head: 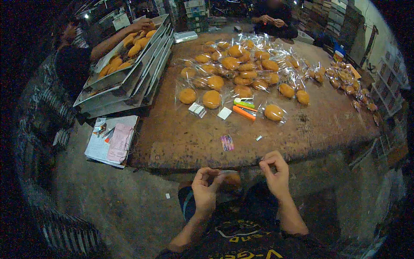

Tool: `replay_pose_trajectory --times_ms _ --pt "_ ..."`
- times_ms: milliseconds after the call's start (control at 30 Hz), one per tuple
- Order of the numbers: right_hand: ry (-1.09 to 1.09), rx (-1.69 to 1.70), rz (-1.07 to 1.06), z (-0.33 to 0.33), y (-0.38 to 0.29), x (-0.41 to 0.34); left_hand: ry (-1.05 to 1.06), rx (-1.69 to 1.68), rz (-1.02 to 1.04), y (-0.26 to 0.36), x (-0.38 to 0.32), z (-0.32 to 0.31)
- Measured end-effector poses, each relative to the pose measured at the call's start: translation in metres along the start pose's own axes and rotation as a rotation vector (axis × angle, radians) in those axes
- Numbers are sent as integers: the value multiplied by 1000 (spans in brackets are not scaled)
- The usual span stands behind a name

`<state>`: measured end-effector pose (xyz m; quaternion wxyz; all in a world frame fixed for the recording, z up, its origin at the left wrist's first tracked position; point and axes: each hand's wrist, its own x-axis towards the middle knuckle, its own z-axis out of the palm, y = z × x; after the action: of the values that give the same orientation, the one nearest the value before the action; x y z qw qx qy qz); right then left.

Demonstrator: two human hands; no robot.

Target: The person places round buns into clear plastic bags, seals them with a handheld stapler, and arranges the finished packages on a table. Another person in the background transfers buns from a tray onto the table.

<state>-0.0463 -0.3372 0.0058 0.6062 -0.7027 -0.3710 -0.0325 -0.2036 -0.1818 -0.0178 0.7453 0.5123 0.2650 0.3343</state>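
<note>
My left hand [207, 187] pinches the top of a clear plastic bag with a browned bun [232, 180] inside, just below the table's front edge. To the right, my right hand [276, 173] is raised apart from the bag, thumb and fingertips together. Whether something tiny sits between those fingertips cannot be made out. Ahead on the wooden table [181, 142] lie a purple printed card [227, 143] and a small white slip [259, 138]. Farther in are an orange stapler [244, 112], a green stapler [244, 103], a white paper square [224, 113] and a stack of small labels [197, 110].
Many bagged buns [230, 63] cover the table's middle; smaller bagged pieces [347, 82] lie at right. Stacked metal trays [129, 87] hold unbagged buns [135, 50], which a co-worker's hand [142, 24] touches. Papers [111, 139] lie at left. Another person's hands [273, 21] are across the table.
</note>
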Motion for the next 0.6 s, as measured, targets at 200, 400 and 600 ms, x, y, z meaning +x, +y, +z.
replay_pose_trajectory --times_ms 200,400,600 --pt "-27 -210 11 -3 12 37 17 -105 33 1 8 -10" --pt "-358 -447 -132 31 24 76 2 -127 57 3 12 -16" --pt "-588 -749 -386 62 13 72 41 -182 103 6 14 -27"
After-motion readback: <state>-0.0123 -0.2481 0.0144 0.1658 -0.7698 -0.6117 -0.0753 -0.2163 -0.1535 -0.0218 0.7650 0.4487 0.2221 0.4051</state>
